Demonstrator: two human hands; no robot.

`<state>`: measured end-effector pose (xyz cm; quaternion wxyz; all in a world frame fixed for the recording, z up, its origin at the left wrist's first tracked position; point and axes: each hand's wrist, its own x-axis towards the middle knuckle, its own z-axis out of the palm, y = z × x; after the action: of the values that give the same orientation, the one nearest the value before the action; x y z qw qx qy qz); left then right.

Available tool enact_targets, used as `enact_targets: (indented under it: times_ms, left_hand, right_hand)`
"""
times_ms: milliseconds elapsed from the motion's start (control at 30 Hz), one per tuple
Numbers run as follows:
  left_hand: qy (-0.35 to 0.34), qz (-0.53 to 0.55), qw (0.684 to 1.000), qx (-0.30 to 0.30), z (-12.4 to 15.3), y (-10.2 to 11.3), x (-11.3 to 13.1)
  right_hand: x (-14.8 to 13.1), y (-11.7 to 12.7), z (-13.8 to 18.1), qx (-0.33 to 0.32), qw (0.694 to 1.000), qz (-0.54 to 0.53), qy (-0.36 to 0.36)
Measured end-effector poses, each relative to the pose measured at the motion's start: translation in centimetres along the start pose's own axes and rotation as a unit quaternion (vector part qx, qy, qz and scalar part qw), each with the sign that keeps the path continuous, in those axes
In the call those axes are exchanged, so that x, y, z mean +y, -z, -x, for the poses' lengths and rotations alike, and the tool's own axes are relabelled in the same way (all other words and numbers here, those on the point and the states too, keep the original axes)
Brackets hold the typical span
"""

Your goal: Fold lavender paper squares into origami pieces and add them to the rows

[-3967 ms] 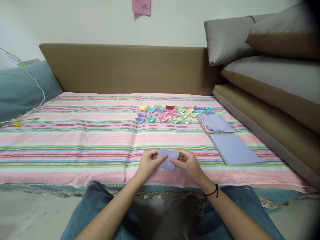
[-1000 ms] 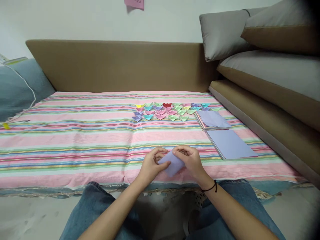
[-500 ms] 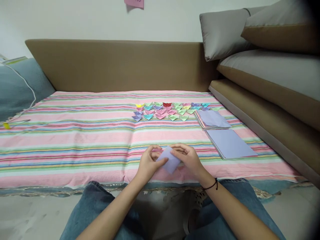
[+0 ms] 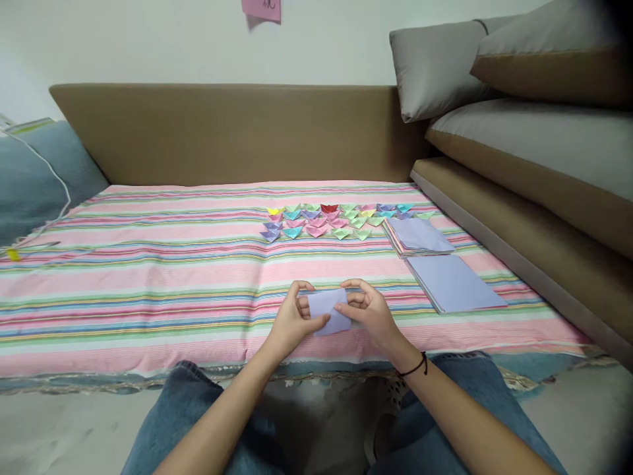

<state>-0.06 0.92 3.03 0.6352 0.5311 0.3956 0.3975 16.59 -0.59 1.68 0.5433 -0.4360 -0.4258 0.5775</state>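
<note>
A small folded piece of lavender paper [image 4: 326, 303] is held up between both hands, just above the front part of the striped cloth. My left hand [image 4: 294, 315] grips its left side, thumb on the near face and fingers behind. On the right side my right hand [image 4: 372, 313] pinches it, with the thumb lying across the face. Beyond the hands, several small folded paper boats [image 4: 316, 227] in many colours stand in rows. To the right lie a stack of lavender sheets [image 4: 455, 284] and a smaller paper stack [image 4: 420, 234] behind it.
A pink striped cloth [image 4: 148, 284] covers the seat, with a brown backrest [image 4: 227, 132] behind it. Grey and brown cushions [image 4: 534, 138] are piled at the right. A white cable [image 4: 49, 161] and a small yellow object [image 4: 13, 254] are at the far left.
The lavender paper has turned from standing on a corner to lying nearly level between the hands. Both hands still hold it in about the same place.
</note>
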Motion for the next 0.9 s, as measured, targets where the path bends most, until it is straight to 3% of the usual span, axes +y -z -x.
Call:
enact_targets:
  times_ms: [133,400,900]
  left_hand:
    - [-0.039,-0.079,0.996,-0.022,0.3,-0.1,0.2]
    - [-0.104,-0.227,0.966,-0.070,0.3,0.3,0.1]
    - [-0.124,-0.260,0.940,-0.180,0.4,0.3,1.1]
  right_hand:
    - [0.2,-0.1,0.1,-0.018,1.000,0.011,0.004]
    - [-0.4,0.2,-0.1,0.036,0.999,-0.007,0.013]
    - [-0.7,-0.2,0.2,0.024,0.999,0.001,0.040]
